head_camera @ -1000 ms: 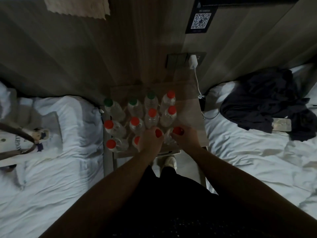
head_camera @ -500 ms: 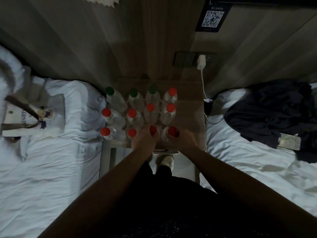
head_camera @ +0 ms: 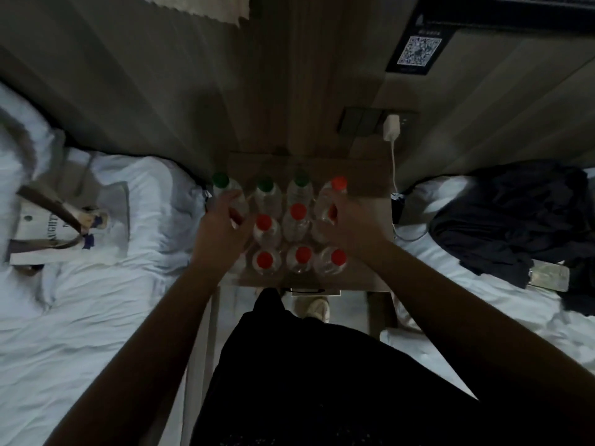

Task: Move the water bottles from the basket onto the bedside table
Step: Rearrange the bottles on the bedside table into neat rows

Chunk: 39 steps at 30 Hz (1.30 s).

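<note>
View from above a small wooden bench [head_camera: 367,175] that stands between two white beds. Clear water bottles [head_camera: 299,226] stand upright on it in close rows, nearly touching. The back row has three green caps and one red; the rest that show have red caps.

The left hand [head_camera: 222,230] reaches into the left column, its fingers [head_camera: 233,197] curled round the middle-left bottle [head_camera: 235,217], whose red cap peeks out between fingers and thumb. The right hand [head_camera: 352,226] mirrors it in the right column, fingers wrapped round the middle-right bottle [head_camera: 331,211]. Both hands are blurred.

A tote bag [head_camera: 64,226] lies on the left bed [head_camera: 96,317]. Dark clothes [head_camera: 515,214] are heaped on the right bed [head_camera: 483,300]. A white charger [head_camera: 391,127] is plugged into the wall behind the bench.
</note>
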Tool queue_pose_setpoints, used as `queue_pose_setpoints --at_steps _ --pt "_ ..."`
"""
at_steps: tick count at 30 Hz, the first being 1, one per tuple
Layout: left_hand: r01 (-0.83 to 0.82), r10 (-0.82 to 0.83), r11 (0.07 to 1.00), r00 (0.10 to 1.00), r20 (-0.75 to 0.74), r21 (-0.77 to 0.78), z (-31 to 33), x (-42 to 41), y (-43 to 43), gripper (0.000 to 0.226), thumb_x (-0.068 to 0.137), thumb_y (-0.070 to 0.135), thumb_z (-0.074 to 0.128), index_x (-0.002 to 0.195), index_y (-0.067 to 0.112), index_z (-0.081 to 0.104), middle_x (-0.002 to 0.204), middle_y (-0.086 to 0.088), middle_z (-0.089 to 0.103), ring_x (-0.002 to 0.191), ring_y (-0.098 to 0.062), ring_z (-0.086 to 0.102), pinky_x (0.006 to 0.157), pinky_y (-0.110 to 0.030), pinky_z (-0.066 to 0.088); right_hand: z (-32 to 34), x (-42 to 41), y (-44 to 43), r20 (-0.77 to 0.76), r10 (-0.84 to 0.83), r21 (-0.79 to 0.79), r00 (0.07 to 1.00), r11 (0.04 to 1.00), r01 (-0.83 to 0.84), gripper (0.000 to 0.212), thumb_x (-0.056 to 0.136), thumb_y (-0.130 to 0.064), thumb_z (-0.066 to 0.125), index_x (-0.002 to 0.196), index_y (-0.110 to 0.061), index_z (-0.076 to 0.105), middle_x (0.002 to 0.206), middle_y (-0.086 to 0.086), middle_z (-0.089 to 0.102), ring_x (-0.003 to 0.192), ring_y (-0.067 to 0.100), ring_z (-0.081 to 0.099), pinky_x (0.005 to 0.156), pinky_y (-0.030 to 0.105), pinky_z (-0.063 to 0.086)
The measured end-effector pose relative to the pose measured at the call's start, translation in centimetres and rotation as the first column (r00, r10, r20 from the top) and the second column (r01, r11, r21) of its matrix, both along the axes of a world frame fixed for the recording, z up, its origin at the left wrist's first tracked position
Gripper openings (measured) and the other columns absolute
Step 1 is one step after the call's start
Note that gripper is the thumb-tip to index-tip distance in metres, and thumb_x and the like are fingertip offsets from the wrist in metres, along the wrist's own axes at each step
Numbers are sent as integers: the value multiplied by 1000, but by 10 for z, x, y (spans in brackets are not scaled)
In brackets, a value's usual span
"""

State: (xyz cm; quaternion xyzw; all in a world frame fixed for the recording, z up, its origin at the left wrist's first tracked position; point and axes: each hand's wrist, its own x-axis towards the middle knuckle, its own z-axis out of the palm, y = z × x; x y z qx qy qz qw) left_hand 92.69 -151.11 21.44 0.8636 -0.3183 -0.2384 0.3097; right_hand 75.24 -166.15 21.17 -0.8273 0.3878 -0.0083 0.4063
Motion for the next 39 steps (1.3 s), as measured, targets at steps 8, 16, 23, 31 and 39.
queue_pose_setpoints --at_steps 8,16,23,31,39 --pt "150 -167 964 984 63 220 -29 93 -25 66 86 46 55 139 16 30 141 -12 41 118 -35 52 96 -48 45 -5 104 -14 -191 120 -71 974 988 -135 68 86 -34 64 144 -16 33 131 13 54 122 28 50 101 34 37" --pt "328 -412 843 903 120 427 -45 136 -47 45 88 46 54 122 16 48 114 -11 61 104 -30 60 87 -39 48 -35 166 -17 -440 217 30 872 973 -228 58 88 -38 59 136 -11 44 141 14 46 127 31 45 101 35 37" --pt "430 -529 788 839 128 441 -60 148 -62 33 87 41 57 105 14 59 100 -9 66 93 -26 63 69 -28 37 -47 184 -12 -521 239 -23 820 956 -293 35 89 -36 55 112 -9 58 112 14 62 105 31 57 92 44 47" --pt "410 -419 838 906 -55 360 -62 174 -87 36 86 34 58 57 19 46 59 3 48 70 -21 55 66 -31 44 -47 205 -36 -469 171 -62 866 972 -226 34 88 -33 53 103 -4 64 102 14 64 99 33 60 81 36 46" --pt "381 -391 880 920 -22 285 -56 212 -129 31 89 33 55 82 4 62 85 -14 63 83 -29 61 77 -39 52 -40 242 -78 -452 63 -51 890 994 -97 41 86 -27 59 54 -22 34 55 -1 34 48 13 32 48 23 27"
